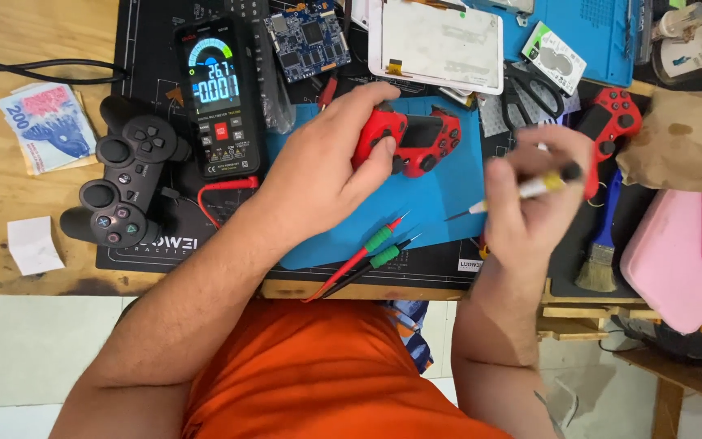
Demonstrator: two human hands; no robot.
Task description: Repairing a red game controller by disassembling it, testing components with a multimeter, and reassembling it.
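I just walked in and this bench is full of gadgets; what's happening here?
A person in an orange shirt sits at a wooden workbench. Their left hand grips a red game controller lying on a blue mat. Their right hand holds a thin screwdriver, its tip above the mat and clear of the controller. A black controller, a lit multimeter and its probes lie nearby.

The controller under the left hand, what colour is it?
Red with black centre and sticks, the controller shows clearly in the head view, gripped by the left hand.
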